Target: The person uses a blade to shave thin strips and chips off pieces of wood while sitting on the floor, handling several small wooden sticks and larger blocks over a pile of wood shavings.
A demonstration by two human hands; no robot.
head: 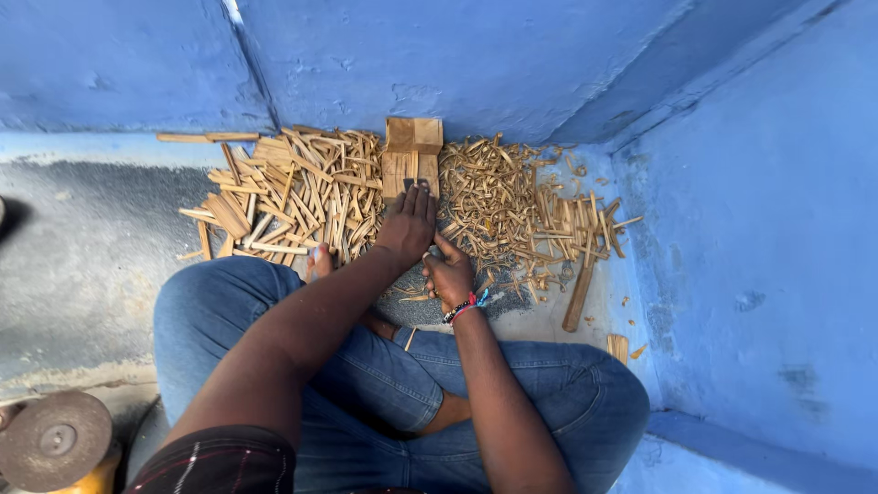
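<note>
- The left hand (407, 224) lies flat, fingers together, pressing on the wooden block (412, 155) standing against the blue wall (366, 64)
- The right hand (448, 273) is curled shut; what it grips cannot be told
- Wood strips (283, 192) lie left of the block, curled shavings (503, 197) right
</note>
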